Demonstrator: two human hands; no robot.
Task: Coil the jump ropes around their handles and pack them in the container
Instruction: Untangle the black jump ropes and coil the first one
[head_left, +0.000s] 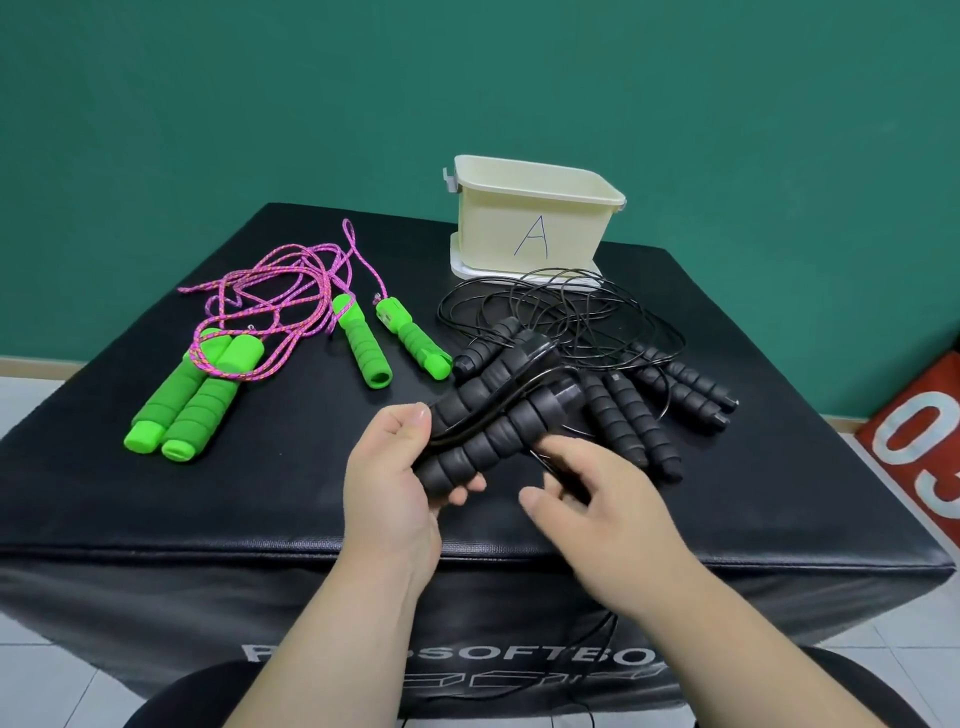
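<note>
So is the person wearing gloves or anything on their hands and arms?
No gloves. The left hand and the right hand are both bare. No ring, watch or bracelet shows on either one. The left forearm and the right forearm are bare too, and no sleeve comes into view before the picture's bottom edge.

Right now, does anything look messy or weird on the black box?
Yes. The black cords lie in a tangled heap before the container, and one cord dangles over the box's front edge. The pink ropes are jumbled too.
</note>
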